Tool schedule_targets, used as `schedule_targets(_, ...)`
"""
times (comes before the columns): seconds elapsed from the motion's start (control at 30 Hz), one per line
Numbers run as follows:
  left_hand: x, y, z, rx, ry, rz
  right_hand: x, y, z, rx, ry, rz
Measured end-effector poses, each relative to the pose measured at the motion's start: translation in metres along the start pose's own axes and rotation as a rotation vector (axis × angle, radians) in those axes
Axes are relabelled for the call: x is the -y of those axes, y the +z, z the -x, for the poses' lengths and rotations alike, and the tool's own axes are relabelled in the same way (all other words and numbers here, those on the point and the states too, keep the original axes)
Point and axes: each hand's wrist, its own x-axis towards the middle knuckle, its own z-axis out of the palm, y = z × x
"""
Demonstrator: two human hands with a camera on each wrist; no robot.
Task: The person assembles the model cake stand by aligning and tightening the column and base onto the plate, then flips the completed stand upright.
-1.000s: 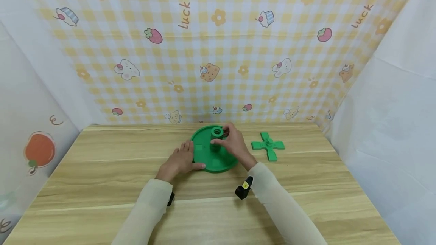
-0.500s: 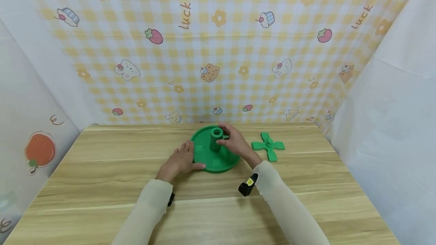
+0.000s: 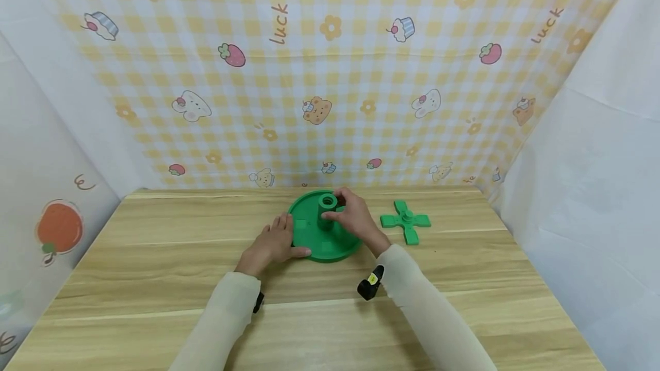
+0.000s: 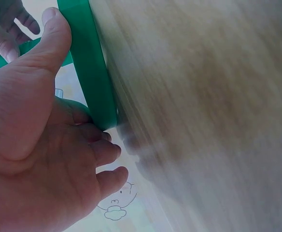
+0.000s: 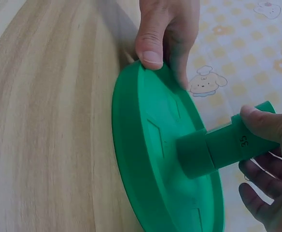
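A round green base (image 3: 309, 239) with a raised rim lies on the table, its middle bearing an upright green tube (image 3: 326, 219). My left hand (image 3: 273, 245) holds the base at its left edge, thumb over the rim and fingers along the outside. In the right wrist view the tube shows as two stacked parts, a lower collar (image 5: 195, 153) and an upper piece marked 35 (image 5: 230, 145). My right hand (image 3: 356, 216) grips that upper piece, its thumb on one side and its fingers on the other. Part of the tube is hidden behind the right hand.
A green cross-shaped piece (image 3: 407, 220) with a round peg in its middle lies on the wooden table (image 3: 180, 251), right of the base. Behind the table's far edge stands a checked cloth backdrop (image 3: 289, 147). White cloth hangs at both sides.
My right hand shifted a little right, uncovering a small side tab on the tube, then came back left around it. The left hand and the base have stayed put.
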Motion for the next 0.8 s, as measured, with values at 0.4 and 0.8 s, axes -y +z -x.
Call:
schedule_targets(0.4,-0.001,-0.001,0.0,-0.003,0.0,-0.019,0.002,-0.004,0.0,0.092,0.006,-0.002)
schedule_targets(0.8,-0.002,-0.001,0.001,0.0,-0.011,-0.019,-0.001,-0.007,-0.003,0.083,-0.091,-0.01)
